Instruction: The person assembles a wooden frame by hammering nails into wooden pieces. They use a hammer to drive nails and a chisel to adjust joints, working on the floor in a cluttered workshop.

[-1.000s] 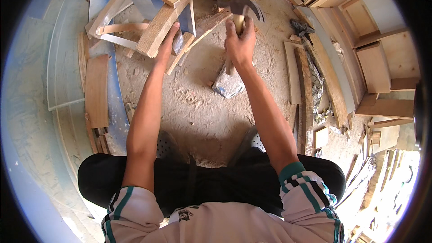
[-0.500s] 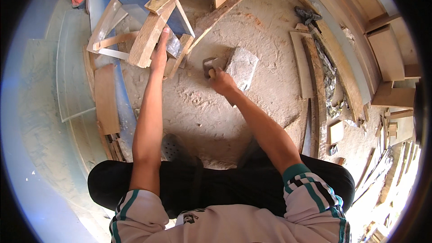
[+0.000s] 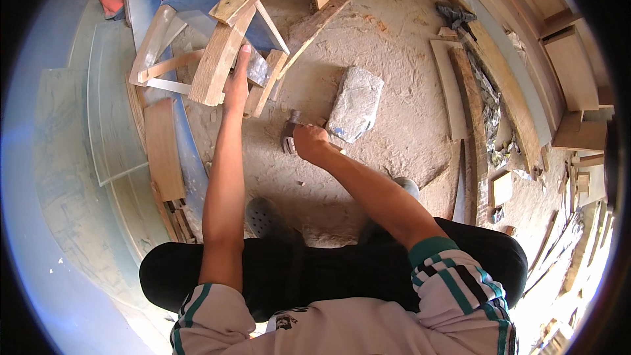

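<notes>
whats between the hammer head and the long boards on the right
In the head view: the right hand, then the rough grey block, then dusty ground.

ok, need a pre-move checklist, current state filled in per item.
1. Left hand gripping the brown, curved-beam wooden frame: ok, thumb visible, fingers mostly hidden.
2. Right hand closed round the dark-metal claw hammer: ok.
3. Hammer head apart from left hand: ok, gap visible.
4. Rough grey, blocky stone apart from frame: ok, floor shows between them.
5. Gloves worn: not ok, both hands bare.
6. Frame joints tight: cannot tell from this view.
</notes>
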`<action>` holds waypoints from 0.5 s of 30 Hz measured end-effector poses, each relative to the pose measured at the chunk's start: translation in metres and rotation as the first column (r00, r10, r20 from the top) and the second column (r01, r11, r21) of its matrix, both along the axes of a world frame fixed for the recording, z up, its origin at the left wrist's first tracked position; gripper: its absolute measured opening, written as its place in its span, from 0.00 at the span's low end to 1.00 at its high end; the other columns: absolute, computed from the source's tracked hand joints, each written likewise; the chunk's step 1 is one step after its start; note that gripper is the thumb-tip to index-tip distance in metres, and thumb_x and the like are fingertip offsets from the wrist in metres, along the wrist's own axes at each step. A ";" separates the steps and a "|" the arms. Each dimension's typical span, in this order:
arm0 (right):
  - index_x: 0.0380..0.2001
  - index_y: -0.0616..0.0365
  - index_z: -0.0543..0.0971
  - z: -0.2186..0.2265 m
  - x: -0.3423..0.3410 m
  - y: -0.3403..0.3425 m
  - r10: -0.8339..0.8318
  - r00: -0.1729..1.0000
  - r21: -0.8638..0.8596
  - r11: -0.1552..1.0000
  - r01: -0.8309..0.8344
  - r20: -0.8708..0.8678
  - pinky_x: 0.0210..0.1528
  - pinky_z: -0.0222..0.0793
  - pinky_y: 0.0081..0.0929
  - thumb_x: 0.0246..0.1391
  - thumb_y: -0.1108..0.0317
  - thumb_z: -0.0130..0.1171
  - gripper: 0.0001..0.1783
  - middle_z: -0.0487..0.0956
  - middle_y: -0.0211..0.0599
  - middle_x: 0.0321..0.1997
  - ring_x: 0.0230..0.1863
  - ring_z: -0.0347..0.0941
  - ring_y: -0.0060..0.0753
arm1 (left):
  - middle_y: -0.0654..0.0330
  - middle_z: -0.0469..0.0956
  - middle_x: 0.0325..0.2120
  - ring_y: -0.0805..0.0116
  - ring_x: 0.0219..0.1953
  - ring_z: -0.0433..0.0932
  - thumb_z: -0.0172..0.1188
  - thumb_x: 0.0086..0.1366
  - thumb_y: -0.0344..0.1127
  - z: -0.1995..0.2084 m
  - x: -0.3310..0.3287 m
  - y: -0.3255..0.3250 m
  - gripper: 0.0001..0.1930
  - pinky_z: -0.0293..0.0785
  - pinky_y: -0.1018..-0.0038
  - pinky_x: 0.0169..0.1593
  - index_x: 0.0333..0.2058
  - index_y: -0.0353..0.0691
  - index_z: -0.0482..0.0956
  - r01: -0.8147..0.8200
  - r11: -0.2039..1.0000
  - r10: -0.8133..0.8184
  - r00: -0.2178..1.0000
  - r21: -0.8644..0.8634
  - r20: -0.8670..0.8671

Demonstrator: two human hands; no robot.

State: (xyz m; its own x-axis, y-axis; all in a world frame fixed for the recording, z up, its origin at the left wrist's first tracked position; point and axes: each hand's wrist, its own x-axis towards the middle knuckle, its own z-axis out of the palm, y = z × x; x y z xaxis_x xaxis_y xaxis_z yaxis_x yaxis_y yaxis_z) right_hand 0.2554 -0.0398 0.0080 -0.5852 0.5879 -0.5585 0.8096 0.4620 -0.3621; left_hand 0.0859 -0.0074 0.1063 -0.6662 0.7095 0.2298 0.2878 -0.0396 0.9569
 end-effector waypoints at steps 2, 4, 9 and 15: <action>0.43 0.59 0.83 0.000 0.004 0.002 0.047 0.999 -0.009 0.999 -0.047 0.008 0.47 0.78 0.39 0.54 0.71 0.57 0.14 0.82 0.47 0.49 0.52 0.80 0.44 | 0.51 0.72 0.57 0.61 0.58 0.70 0.66 0.62 0.53 0.003 0.003 -0.002 0.36 0.62 0.68 0.62 0.57 0.29 0.70 -0.002 1.000 0.001 0.999 0.028 0.036; 0.42 0.59 0.83 -0.005 0.009 0.006 0.083 0.996 -0.009 0.996 -0.083 -0.014 0.48 0.78 0.38 0.53 0.70 0.57 0.14 0.82 0.48 0.50 0.52 0.79 0.44 | 0.51 0.71 0.57 0.61 0.58 0.69 0.66 0.62 0.53 0.004 0.004 -0.001 0.35 0.62 0.68 0.62 0.57 0.29 0.70 -0.006 0.999 0.005 0.999 0.034 0.033; 0.43 0.60 0.83 -0.003 0.008 0.007 0.038 0.999 -0.106 0.994 -0.038 -0.004 0.52 0.76 0.39 0.50 0.68 0.58 0.16 0.81 0.50 0.50 0.53 0.78 0.47 | 0.50 0.70 0.58 0.61 0.59 0.68 0.64 0.64 0.52 0.001 0.000 0.000 0.35 0.61 0.67 0.63 0.58 0.29 0.70 -0.020 0.999 0.020 1.000 -0.026 0.009; 0.45 0.60 0.81 -0.006 0.001 0.037 0.075 0.993 -0.093 0.992 -0.083 -0.092 0.53 0.74 0.46 0.52 0.58 0.59 0.21 0.81 0.52 0.49 0.53 0.77 0.53 | 0.49 0.75 0.54 0.58 0.56 0.72 0.63 0.64 0.53 0.001 0.003 0.001 0.32 0.65 0.65 0.60 0.55 0.30 0.73 -0.024 1.000 0.025 0.999 0.014 -0.034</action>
